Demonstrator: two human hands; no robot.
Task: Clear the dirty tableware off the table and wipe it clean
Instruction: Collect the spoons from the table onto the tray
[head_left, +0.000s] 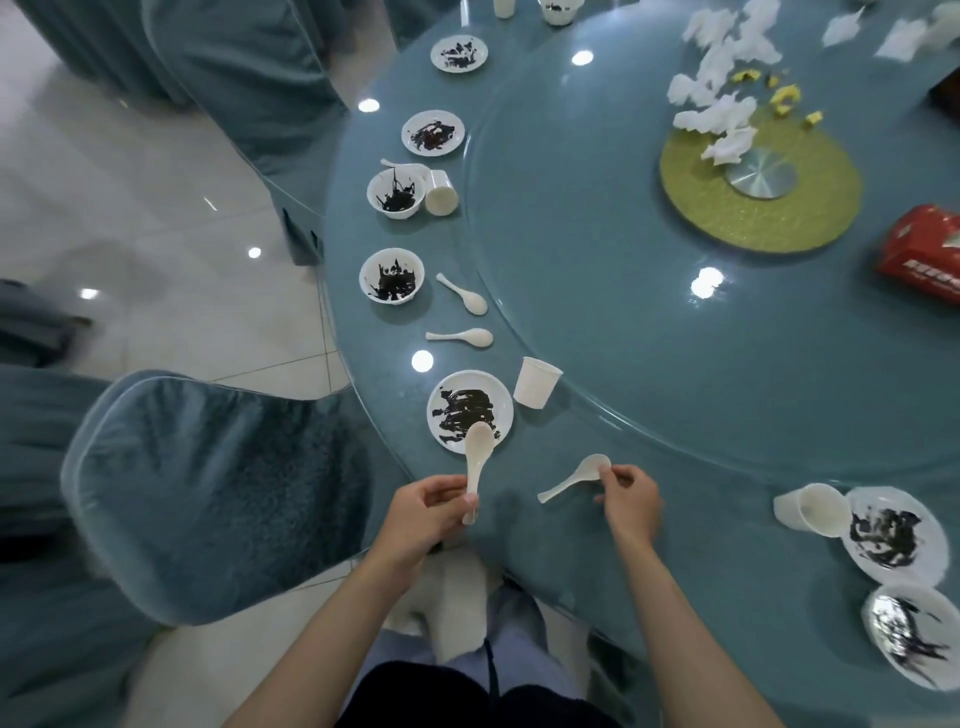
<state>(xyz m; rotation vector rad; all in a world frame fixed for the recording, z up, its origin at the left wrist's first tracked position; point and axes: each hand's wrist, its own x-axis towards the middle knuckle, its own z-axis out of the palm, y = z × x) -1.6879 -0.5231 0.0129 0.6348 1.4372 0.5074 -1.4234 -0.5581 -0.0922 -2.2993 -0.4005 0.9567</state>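
My left hand (428, 512) grips the handle of a white spoon (477, 457), its bowl raised over the edge of a dirty plate (470, 410) smeared with black sauce. My right hand (628, 501) pinches the bowl of a second white spoon (571, 478) that lies on the round blue table (571, 545). A white paper cup (536, 382) stands just right of the plate. Two more spoons (464, 295) (462, 336) lie further along the table's rim. Beyond them sit dirty bowls (390, 277) (397, 192) and small plates (432, 132) (459, 53).
A blue-covered chair (208, 493) stands at my left, close to the table edge. On the glass turntable (701, 322) lie crumpled tissues (722, 78) and a red tissue box (922, 254). At the right are a tipped cup (810, 509), a dirty plate (893, 535) and a dirty bowl (914, 634).
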